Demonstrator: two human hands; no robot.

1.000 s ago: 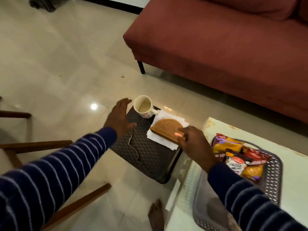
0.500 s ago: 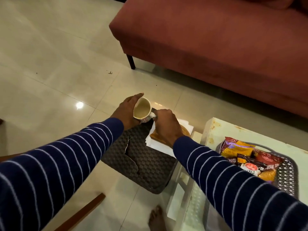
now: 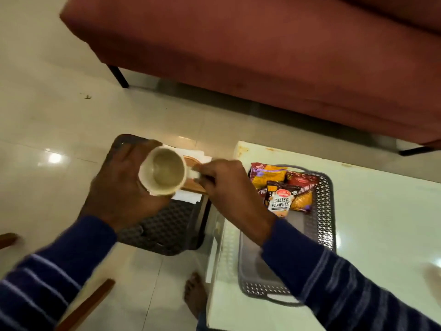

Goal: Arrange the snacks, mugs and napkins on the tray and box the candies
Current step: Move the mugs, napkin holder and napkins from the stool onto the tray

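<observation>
Nearest to me are the two striped sleeves reaching forward, and between them the cream mug [image 3: 163, 173] is up in the air, mouth toward the ceiling and looking empty inside. The left hand [image 3: 124, 187] is wrapped round its far side and underneath, fingers curled against the wall, while the right hand [image 3: 223, 181] pinches the little handle [image 3: 193, 174] between thumb and fingers. So the mug sits squarely between the hands, both touching it, above the dark woven stool [image 3: 164, 225]. It looks like glazed ceramic (stiff, smooth, a bit slick, and it would chip or shatter on that tile floor), light enough for one hand, I'd judge, though the handle alone is a small purchase; cupping the body as the left does seems the safer hold. Just beyond, on the stool, lie white napkins [image 3: 188, 199] with a wooden piece [image 3: 194, 185] on top, partly hidden. To the right, on the white table [image 3: 381, 223], the grey perforated tray [image 3: 327, 211] holds snack packets [image 3: 281, 189] at its far end, its near half bare. Farther off stands a red sofa [image 3: 262, 56].
</observation>
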